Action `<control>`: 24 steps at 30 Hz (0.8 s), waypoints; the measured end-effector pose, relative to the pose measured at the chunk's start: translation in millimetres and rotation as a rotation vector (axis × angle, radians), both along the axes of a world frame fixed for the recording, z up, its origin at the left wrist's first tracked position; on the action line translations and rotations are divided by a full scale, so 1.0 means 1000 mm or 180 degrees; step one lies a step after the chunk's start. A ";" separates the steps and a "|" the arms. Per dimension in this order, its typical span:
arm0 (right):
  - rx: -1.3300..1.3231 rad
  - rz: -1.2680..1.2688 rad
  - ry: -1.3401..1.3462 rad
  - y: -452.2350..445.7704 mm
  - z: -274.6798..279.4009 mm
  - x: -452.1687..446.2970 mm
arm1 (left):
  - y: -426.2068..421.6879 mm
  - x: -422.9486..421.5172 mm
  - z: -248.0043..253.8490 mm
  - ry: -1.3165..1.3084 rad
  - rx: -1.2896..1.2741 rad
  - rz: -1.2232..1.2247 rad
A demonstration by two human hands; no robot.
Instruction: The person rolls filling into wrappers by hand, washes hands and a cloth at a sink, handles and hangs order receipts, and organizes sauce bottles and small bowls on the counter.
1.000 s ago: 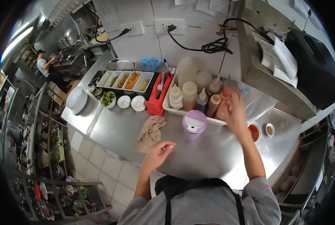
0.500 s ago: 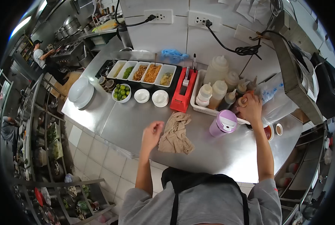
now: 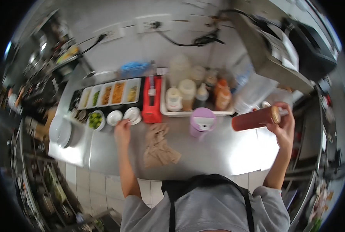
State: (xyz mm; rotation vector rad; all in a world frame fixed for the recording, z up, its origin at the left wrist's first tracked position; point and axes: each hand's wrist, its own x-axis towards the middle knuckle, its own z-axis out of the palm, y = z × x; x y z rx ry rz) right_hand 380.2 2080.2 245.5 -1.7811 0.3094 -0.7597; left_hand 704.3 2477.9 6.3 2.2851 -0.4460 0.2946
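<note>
My right hand [image 3: 284, 125] is closed around the capped end of a squeeze bottle of red sauce [image 3: 251, 118]. The bottle lies almost sideways in the air above the right part of the counter, its base pointing left. My left hand [image 3: 123, 132] is at the front edge of two stacks of small white dishes [image 3: 114, 117], its fingertips by the right stack [image 3: 132, 115]. Blur hides whether those fingers grip a dish. A crumpled brown cloth [image 3: 159, 146] and a lilac lidded cup [image 3: 202, 121] are on the steel counter between my hands.
A white tray [image 3: 197, 113] of sauce bottles stands against the wall, beside a red device [image 3: 152, 102]. Further left are topping containers [image 3: 118, 92], a bowl of green limes [image 3: 96, 120] and white plates [image 3: 60, 131]. A metal shelf [image 3: 271, 50] overhangs the right side.
My right hand has lifted the red sauce bottle out of the tray and brought it right, tilted. My left hand has moved from beside the cloth to the small dishes. The view has shifted.
</note>
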 end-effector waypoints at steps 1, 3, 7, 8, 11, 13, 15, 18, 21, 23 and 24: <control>0.0118 -0.0130 0.0303 -0.016 -0.008 -0.013 | 0.003 0.000 0.001 -0.0221 -0.0032 0.0052; 0.0266 -0.0121 0.0358 -0.034 -0.027 -0.033 | 0.001 -0.016 0.014 -0.0369 -0.0307 0.0166; 0.0436 -0.0236 0.0755 -0.068 -0.074 -0.070 | -0.009 -0.078 0.060 0.0189 -0.0677 0.0052; 0.0396 -0.0304 0.0827 -0.076 -0.086 -0.076 | -0.015 -0.097 0.069 0.0451 -0.0890 -0.0128; 0.0378 -0.0504 0.0968 -0.099 -0.116 -0.096 | -0.058 -0.150 0.086 0.1152 -0.1346 -0.0735; 0.0500 -0.0558 0.0907 -0.113 -0.135 -0.108 | -0.095 -0.179 0.085 0.1587 -0.1364 -0.1250; 0.0617 -0.0457 0.0792 -0.125 -0.142 -0.117 | -0.139 -0.200 0.076 0.1557 -0.1184 -0.1894; 0.0273 -0.0782 0.0182 -0.128 -0.163 -0.112 | -0.213 -0.229 0.062 0.1512 -0.0936 -0.2688; 0.0797 -0.0620 0.0371 -0.136 -0.228 -0.109 | -0.282 -0.261 0.033 0.1862 -0.0673 -0.2954; 0.0769 -0.0597 0.0172 -0.133 -0.222 -0.105 | -0.324 -0.282 0.021 0.1506 -0.0536 -0.2962; 0.0500 -0.0674 0.0210 -0.137 -0.211 -0.106 | -0.345 -0.288 0.019 0.1275 -0.0451 -0.2954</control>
